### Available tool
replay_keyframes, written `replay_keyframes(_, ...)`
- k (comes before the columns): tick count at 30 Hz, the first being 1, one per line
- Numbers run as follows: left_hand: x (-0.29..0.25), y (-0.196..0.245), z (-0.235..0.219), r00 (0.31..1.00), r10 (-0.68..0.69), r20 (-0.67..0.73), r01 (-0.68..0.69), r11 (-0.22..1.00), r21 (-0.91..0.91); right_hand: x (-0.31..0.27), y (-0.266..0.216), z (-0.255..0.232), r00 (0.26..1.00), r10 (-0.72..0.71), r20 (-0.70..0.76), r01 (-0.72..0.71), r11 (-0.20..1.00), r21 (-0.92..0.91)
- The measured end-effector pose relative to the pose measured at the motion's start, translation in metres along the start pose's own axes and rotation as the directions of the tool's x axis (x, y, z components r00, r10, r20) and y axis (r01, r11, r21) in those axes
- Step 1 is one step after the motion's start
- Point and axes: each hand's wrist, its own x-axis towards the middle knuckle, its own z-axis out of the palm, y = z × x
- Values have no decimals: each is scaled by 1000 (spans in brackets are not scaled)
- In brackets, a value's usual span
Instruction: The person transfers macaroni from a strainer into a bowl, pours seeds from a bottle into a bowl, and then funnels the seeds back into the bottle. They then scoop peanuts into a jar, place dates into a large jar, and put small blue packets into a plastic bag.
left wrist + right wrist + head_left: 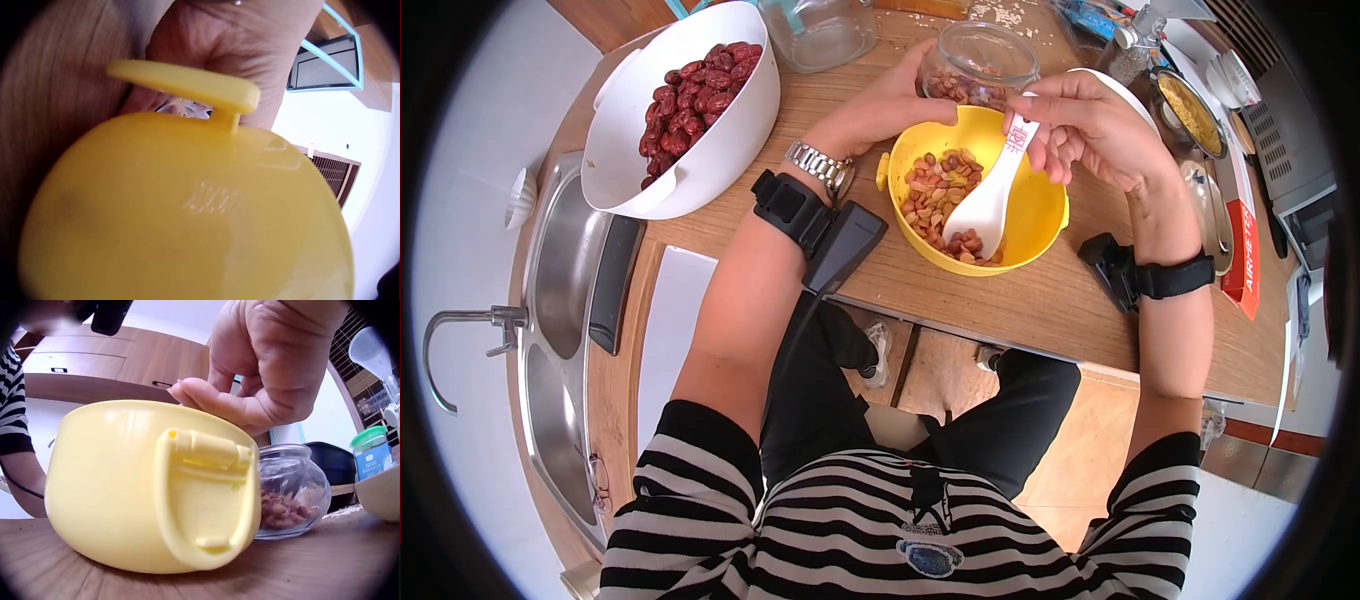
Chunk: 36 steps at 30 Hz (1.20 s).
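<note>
A yellow bowl (1036,215) with peanuts (935,190) stands on the wooden counter. My right hand (1090,130) pinches the handle of a white spoon (990,200), whose scoop rests low inside the bowl with a few nuts in it. Just behind the bowl is a glass jar (990,55) partly filled with nuts, also seen in the right wrist view (290,494). My left hand (890,105) curls round the jar's left side, its thumb by the bowl's rim. In the left wrist view the bowl (187,206) hides most of that hand (219,44).
A white basin (725,150) of red dates (700,95) stands at the left, beside the sink (570,250). Behind is a clear container (820,35). To the right are a red box (1242,260), a pan (1190,110) with yellow food and small bowls (1230,78).
</note>
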Motion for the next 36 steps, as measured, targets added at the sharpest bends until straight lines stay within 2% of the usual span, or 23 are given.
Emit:
replay_keyframes(4,-2,4,2,1000,-14,-18,14,1000,-21,6,7,-2,998,63,31,-67,985,157)
replay_keyframes(8,0,-3,0,1000,-16,-15,16,1000,-6,7,10,-10,998,63,-2,-61,974,217)
replay_keyframes(10,0,-4,-2,1000,-30,-6,30,999,17,8,13,-17,1000,4,-16,1,968,251)
replay_keyframes(14,-1,-2,0,999,-18,-32,18,1000,15,7,9,-25,1000,-15,-16,19,950,311)
replay_keyframes(16,0,-3,-1,1000,-5,-28,5,1000,8,5,7,-25,995,-21,-98,65,879,473)
replay_keyframes(20,-5,9,4,999,12,-31,-11,1000,29,5,8,-36,976,-59,-210,168,817,552)
replay_keyframes(22,0,-4,-1,1000,8,-21,-7,1000,13,7,13,-48,945,-113,-308,287,740,609)
replay_keyframes(24,1,-5,-2,1000,18,-20,-16,996,87,7,13,-55,946,-151,-286,303,723,621)
replay_keyframes(25,1,-6,-2,1000,18,-20,-16,996,87,8,14,-56,858,-123,-499,423,721,549)
replay_keyframes(26,-1,-1,-1,1000,13,-17,-12,998,66,9,13,-55,722,-94,-685,522,723,452)
replay_keyframes(27,-2,2,0,1000,8,-14,-7,999,44,8,17,-63,780,-196,-595,532,708,464)
replay_keyframes(28,-2,2,0,1000,8,-14,-8,999,44,8,18,-65,779,-196,-595,532,708,464)
replay_keyframes(30,-2,2,0,999,35,0,-35,999,24,9,10,-55,677,-170,-716,515,805,296)
replay_keyframes(31,-2,3,0,999,35,0,-35,999,24,9,6,-46,677,-170,-716,515,805,296)
replay_keyframes(33,-3,5,1,1000,9,10,-9,1000,15,7,-3,-19,599,-387,-701,503,863,-47)
replay_keyframes(34,-3,4,0,1000,9,10,-9,1000,14,4,-8,-10,599,-387,-701,503,863,-47)
replay_keyframes(36,-2,0,0,1000,9,-12,-8,1000,28,1,-16,2,609,-532,-588,449,842,-298)
